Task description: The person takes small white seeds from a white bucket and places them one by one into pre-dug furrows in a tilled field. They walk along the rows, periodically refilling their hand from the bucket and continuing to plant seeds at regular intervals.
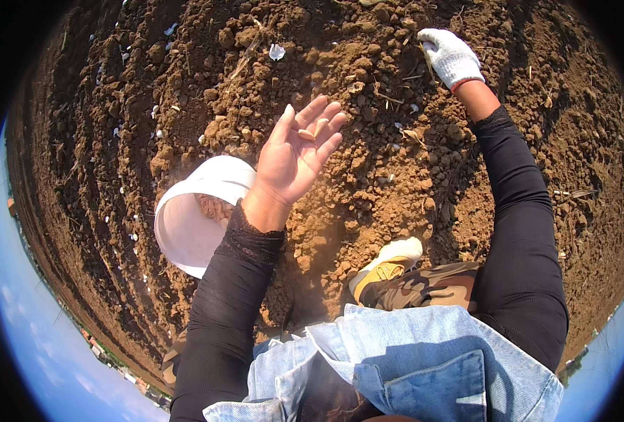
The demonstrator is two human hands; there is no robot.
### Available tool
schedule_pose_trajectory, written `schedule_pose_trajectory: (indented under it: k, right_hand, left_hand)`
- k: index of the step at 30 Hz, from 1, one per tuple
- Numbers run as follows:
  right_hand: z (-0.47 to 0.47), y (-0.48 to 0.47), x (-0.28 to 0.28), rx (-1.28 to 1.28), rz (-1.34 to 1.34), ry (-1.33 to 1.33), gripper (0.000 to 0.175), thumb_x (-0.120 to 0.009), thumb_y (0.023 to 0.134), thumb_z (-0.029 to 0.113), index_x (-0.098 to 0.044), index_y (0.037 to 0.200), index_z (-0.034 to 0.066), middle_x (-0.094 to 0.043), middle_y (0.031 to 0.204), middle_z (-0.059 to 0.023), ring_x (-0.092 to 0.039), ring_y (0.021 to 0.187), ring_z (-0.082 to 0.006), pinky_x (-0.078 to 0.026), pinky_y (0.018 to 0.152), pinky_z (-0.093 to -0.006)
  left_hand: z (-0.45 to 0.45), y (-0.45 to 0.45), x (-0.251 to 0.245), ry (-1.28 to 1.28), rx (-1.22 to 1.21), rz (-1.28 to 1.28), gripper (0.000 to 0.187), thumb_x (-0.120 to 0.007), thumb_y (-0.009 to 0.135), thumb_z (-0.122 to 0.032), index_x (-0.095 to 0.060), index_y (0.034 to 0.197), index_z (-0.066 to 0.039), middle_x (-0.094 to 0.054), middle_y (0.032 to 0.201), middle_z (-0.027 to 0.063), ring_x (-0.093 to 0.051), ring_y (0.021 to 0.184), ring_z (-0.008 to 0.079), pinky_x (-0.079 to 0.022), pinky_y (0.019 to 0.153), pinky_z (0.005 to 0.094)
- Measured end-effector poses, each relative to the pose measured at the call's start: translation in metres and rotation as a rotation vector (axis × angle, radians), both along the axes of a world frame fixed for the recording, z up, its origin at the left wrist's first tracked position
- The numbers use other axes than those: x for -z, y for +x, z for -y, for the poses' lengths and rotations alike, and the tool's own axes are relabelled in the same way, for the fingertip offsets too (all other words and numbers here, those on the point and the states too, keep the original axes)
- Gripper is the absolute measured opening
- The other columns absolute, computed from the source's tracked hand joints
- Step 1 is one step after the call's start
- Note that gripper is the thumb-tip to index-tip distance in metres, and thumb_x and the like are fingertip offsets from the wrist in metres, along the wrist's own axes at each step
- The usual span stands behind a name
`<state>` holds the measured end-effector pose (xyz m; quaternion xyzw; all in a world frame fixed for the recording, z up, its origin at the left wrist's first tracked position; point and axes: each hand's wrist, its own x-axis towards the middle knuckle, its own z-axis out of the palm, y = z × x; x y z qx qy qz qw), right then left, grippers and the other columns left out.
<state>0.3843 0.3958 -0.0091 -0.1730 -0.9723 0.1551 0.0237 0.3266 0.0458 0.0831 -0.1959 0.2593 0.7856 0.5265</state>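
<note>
My bare left hand (290,163) is turned palm up, with garlic cloves (314,131) resting across its fingers. Below its wrist, a white plastic bucket (185,232) is tilted on the soil. More peeled cloves (215,208) lie inside it, partly covered by my sleeve. My right hand (451,58), in a white knit glove with a red cuff edge, is up at the far right over the tilled soil. Its fingers curl down towards the ground beside a dry stalk. Whatever may be between the fingertips is hidden.
Cloddy brown soil (385,184) runs in furrows around me. White papery flakes (276,51) and bits of dry straw (246,50) are scattered over it. My yellow shoe (388,266) stands on the soil, below and between my hands.
</note>
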Motion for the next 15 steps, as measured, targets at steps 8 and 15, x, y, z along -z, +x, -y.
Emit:
schedule_pose_trajectory:
  k: [8, 15]
  right_hand:
    - [0.050, -0.114, -0.017, -0.087, -0.382, 0.121, 0.029, -0.047, 0.089, 0.013, -0.070, 0.101, 0.0008, -0.069, 0.101, -0.0206, -0.067, 0.094, -0.0350, -0.053, 0.082, -0.0439]
    - [0.053, -0.139, 0.000, 0.184, 0.346, 0.179, 0.045, -0.051, 0.097, 0.030, -0.045, 0.141, 0.0290, -0.055, 0.132, -0.0134, -0.053, 0.119, -0.0333, -0.040, 0.101, -0.0468]
  left_hand:
    - [0.015, -0.002, 0.010, -0.072, 0.009, -0.057, 0.041, -0.041, 0.103, -0.029, -0.051, 0.130, 0.000, -0.058, 0.126, 0.0148, -0.058, 0.115, 0.0252, -0.050, 0.098, 0.0375]
    - [0.026, -0.008, 0.011, -0.173, 0.013, -0.115, 0.039, -0.043, 0.103, -0.029, -0.052, 0.128, 0.000, -0.059, 0.121, 0.0125, -0.059, 0.109, 0.0231, -0.051, 0.095, 0.0359]
